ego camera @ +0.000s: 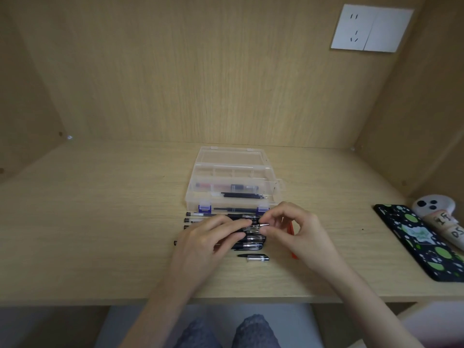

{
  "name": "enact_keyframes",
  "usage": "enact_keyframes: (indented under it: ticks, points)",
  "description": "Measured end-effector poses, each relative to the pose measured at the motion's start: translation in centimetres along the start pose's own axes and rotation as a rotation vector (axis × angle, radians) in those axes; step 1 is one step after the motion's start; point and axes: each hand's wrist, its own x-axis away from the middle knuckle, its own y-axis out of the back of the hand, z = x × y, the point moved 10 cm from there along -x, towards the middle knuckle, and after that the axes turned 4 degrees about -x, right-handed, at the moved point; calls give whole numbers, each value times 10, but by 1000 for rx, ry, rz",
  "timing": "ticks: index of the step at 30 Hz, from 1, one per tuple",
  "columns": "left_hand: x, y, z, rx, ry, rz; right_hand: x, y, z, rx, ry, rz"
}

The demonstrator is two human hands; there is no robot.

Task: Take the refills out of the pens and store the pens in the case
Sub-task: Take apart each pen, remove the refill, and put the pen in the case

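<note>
- The left hand (213, 237) had its fingers curled round the barrel of one pen (251, 228) and held it just above the row of pens (252, 243), probably to keep the barrel steady.
- The right hand (298, 227) pinched the metal tip (265, 225) of that pen between thumb and forefinger. The other fingers were loosely bent and held nothing. I judge this grip was for unscrewing the tip, so that the refill could come out.
- The pens lay side by side on the desk (100, 222), just near of the case (194, 194), so each one was close for the hands.
- The case stood open with its lid to the far side. Thin black refills (243, 195) and a few pens (226, 186) lay inside, so some of the work seemed done.
- A small loose pen part (254, 257) lay near of the row, apart from it.
- Something orange (291, 231) was partly hidden under the right hand; I cannot tell what it was.
</note>
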Motion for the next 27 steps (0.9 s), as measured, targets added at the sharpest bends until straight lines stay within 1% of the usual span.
enact_keyframes:
  ticks: [8, 15, 22, 27]
  points:
    - [0, 0, -2, 14, -4, 1, 0, -6, 3, -16, 20, 7]
    - [1, 1, -1, 12, 10, -11, 0, -12, 2, 36, 59, 12]
    - [0, 2, -5, -8, -4, -16, 1, -16, -5, 9, -11, 7]
    - [1, 2, -5, -20, 1, -5, 2, -24, -10, 133, -19, 54]
